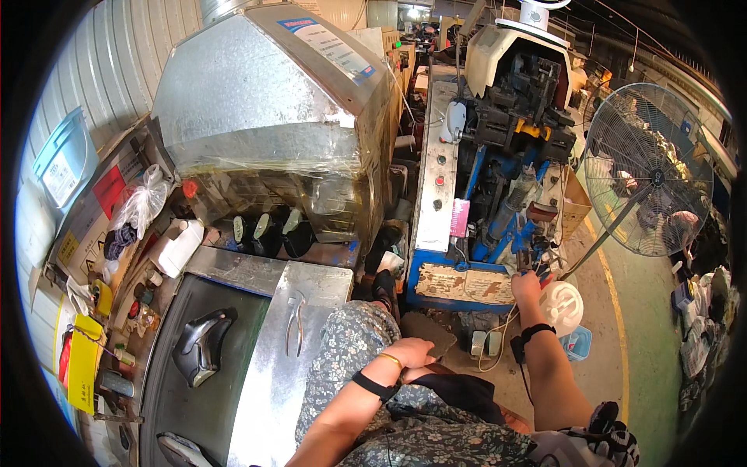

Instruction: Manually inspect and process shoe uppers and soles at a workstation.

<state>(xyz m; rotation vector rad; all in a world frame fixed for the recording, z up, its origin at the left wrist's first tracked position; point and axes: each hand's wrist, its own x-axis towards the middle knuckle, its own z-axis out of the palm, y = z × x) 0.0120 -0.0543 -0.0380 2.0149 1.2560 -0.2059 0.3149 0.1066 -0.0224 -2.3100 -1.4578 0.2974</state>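
Observation:
Over my lap, my left hand (415, 353) is closed with its fingers pointing right, beside a dark folded piece (459, 393); what it grips is hidden. My right hand (526, 288) reaches forward to the lower front of a blue and black machine (506, 210). Its fingers are curled by a dark metal part and a red handle-like piece, and I cannot make out what lies in them. Left of my knee, metal pliers (294, 323) lie on a bare metal ledge (261, 381). A black shoe (204, 346) rests on the dark conveyor belt (237, 319); another shoe (183, 450) is nearer.
A large metal hood (257, 109) stands ahead left, with several dark shoes (268, 233) at its opening. A white jug (560, 307) and a blue tub (576, 342) sit right of my right forearm. Farther right is a standing fan (650, 171).

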